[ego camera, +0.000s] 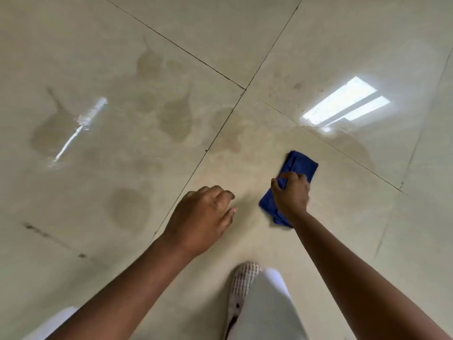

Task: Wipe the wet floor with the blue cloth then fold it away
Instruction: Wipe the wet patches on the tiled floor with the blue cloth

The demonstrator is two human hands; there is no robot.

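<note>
A folded blue cloth (297,165) lies flat on the beige tiled floor (245,33), right of centre. My right hand (291,193) presses down on the cloth's middle, fingers curled over its edge. My left hand (206,217) hovers low over the floor to the left of the cloth, fingers loosely bent and holding nothing. Dark wet patches (175,119) spread over the tiles beyond and left of my hands, with another patch (128,207) near my left hand.
Dark grout lines (220,128) cross the floor. My knee in light trousers (267,310) and a patterned white shoe (242,280) show at the bottom centre. Bright window reflections (345,101) glare on the right tile and a streak (81,123) on the left.
</note>
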